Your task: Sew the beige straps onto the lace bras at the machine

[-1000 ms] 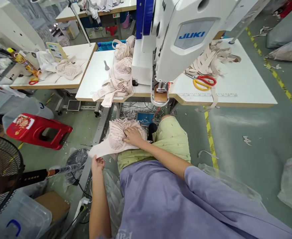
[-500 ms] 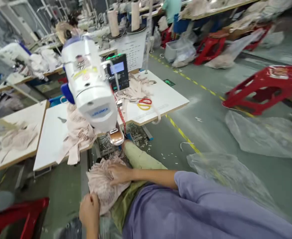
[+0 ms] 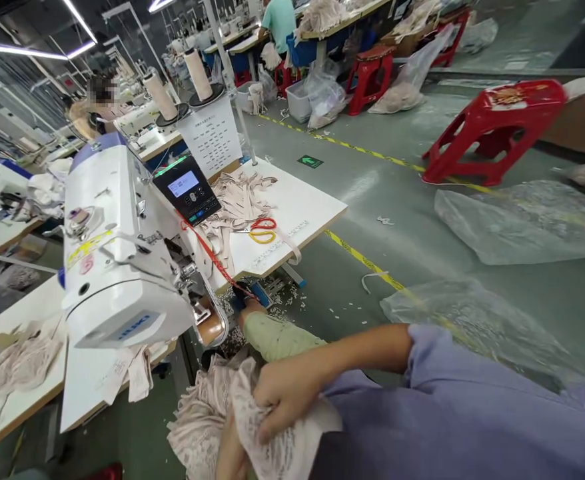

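Observation:
Pale pink lace fabric (image 3: 197, 427) lies bunched over my lap at the bottom of the head view. My right hand (image 3: 292, 393) is closed on a lace piece (image 3: 282, 450) from this bundle, its fingers curled and the thumb pointing down. Just left of it, my left hand (image 3: 231, 450) sits against the same lace, with its fingers hidden behind the fabric. Above and to the left of the lace stands a white sewing machine (image 3: 117, 267). Its brown-faced end (image 3: 210, 328) is close to the bundle.
Red and yellow scissors (image 3: 263, 230) lie on the white table (image 3: 307, 207) beside fabric strips (image 3: 242, 197). A control screen (image 3: 186, 190) stands behind the machine. Plastic bags (image 3: 472, 327) and a red stool (image 3: 502, 127) are on the floor at right. A co-worker (image 3: 278, 27) is far off.
My view has swung, and the machine appears larger and further left. My right hand has gone from lying on the lace bundle to gripping a piece of it, closer to my left hand.

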Available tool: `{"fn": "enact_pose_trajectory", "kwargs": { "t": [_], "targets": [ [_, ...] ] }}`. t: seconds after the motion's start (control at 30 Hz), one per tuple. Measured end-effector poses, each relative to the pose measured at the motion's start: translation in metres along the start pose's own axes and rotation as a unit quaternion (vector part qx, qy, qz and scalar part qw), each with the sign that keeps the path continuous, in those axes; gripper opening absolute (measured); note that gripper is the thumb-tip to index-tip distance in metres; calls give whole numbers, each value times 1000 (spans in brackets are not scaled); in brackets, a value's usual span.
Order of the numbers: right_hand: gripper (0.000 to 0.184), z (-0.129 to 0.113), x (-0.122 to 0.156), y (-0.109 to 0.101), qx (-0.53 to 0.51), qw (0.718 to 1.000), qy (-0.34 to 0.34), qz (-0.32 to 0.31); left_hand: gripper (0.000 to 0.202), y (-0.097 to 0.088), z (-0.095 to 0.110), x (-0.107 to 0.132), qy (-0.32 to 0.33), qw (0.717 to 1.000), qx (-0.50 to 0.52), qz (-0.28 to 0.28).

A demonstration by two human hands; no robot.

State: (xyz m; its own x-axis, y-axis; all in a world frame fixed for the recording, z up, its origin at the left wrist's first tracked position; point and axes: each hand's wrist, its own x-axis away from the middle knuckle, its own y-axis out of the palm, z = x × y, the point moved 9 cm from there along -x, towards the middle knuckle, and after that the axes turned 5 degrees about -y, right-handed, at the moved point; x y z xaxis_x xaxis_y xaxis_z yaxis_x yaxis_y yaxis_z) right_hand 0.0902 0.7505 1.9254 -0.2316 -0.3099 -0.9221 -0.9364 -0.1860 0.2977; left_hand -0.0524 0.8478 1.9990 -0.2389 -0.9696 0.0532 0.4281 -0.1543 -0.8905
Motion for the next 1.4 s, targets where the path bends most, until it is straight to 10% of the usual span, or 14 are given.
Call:
{"fn": "enact_pose_trajectory", "kwargs": {
  "t": [0.07, 0.13, 0.2, 0.3, 0.4, 0.57, 0.7, 0.9, 1.1, 1.23, 1.4],
  "targets": [
    [48, -21, 30, -14, 13, 988, 15, -152, 40, 51, 9, -7, -8, 997, 23, -67],
    [46, -14, 55, -51, 81, 979, 57, -178, 44, 79, 27, -11, 46, 996, 15, -74],
    [41, 15, 68, -129, 234, 963, 136, -6, 45, 89, 45, -13, 112, 992, -27, -43],
    [35, 47, 102, -253, 431, 806, 265, 308, 47, 95, 61, -14, 188, 975, -118, -8],
    [30, 75, 104, -303, 444, 780, 269, 350, 51, 100, 66, -13, 229, 960, -161, -3],
    [21, 86, 111, -310, 362, 839, 235, 330, 53, 85, 70, -8, 238, 957, -160, 41],
    [32, 68, 109, -306, 80, 904, 124, 401, 50, 83, 71, -4, 252, 952, -172, 41],
    [46, 34, 38, -349, -79, 861, -36, 501, 50, 86, 69, -5, 256, 948, -185, 45],
    [29, 7, -58, -330, 152, 889, -75, 424, 48, 74, 58, -11, 256, 950, -167, 62],
    [31, -9, -115, -301, 475, 808, -130, 322, 50, 70, 52, -12, 258, 952, -149, 73],
    [35, -1, -143, -304, 605, 717, -140, 317, 49, 72, 53, -8, 279, 946, -146, 72]
  ]
}}
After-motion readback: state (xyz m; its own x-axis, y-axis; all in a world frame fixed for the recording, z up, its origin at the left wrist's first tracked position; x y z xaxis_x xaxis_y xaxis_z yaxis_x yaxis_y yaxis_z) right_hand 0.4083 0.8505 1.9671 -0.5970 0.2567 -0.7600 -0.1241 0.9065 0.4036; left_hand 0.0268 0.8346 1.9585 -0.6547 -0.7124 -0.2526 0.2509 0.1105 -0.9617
